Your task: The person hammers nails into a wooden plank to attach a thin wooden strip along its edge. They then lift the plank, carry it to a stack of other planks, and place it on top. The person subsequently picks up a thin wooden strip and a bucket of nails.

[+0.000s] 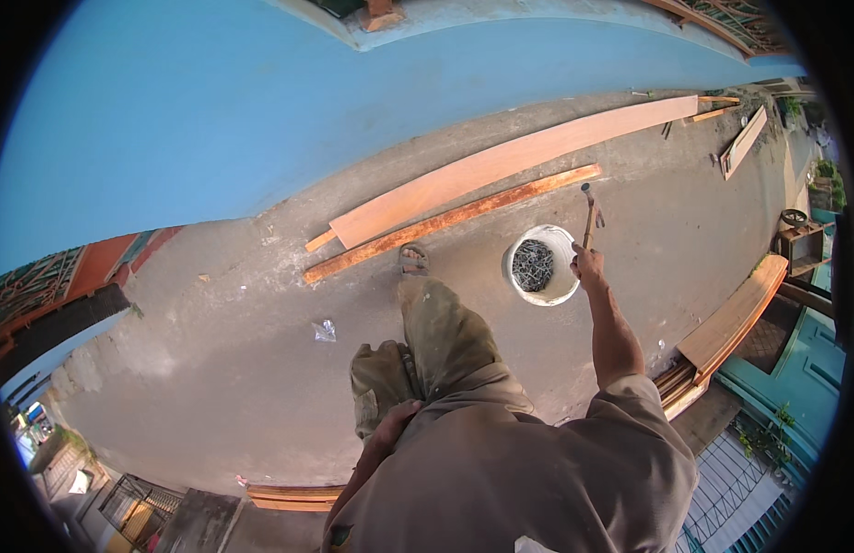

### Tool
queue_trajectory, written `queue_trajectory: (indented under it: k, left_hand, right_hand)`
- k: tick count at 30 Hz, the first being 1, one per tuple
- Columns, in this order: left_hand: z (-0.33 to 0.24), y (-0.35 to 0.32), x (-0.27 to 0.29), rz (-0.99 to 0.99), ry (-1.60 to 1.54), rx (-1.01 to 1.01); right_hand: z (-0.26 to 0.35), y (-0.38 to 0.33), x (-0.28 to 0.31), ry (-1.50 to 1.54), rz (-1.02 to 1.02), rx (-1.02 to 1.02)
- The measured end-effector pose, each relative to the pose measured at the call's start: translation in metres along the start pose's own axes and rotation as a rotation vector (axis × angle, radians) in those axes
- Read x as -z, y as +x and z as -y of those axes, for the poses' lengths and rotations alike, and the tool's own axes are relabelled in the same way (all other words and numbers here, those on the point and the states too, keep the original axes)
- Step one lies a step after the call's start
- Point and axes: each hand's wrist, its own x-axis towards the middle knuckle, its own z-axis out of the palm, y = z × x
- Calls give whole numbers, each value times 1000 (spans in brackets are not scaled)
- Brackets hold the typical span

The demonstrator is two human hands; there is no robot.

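My right hand (588,264) is closed round the wooden handle of a claw hammer (593,218), whose metal head points away from me. Just left of that hand, a white bucket (561,244) stands on the ground, and a heap of grey nails (533,265) lies inside it. My left hand (399,421) is down by my left thigh, against the trousers; its fingers are too hidden to read. Ahead of my sandalled foot (414,260) lie a long reddish timber strip (455,221) and a wide pinkish plank (519,164).
A blue wall (261,101) runs along the far side. Stacked boards (736,318) lie at the right near a teal gate (805,359). More boards (745,143) are at the far right. Crumpled clear plastic (325,330) sits on the concrete, and planks (293,498) lie at lower left.
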Motion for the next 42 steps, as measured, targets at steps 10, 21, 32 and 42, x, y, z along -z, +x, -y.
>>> queue_trajectory:
  k: [10, 21, 32, 42]
  left_hand:
    - [-164, 258, 299, -544, 406, -219]
    - [-239, 509, 402, -765, 658, -699]
    - [-266, 512, 468, -516, 483, -955]
    - [-147, 367, 369, -214, 1081, -1559]
  right_hand:
    - [-216, 76, -167, 243, -172, -161]
    - [-321, 61, -159, 113, -300, 129]
    - [-472, 77, -275, 259, -658, -43]
    - [-360, 71, -281, -393, -63, 688]
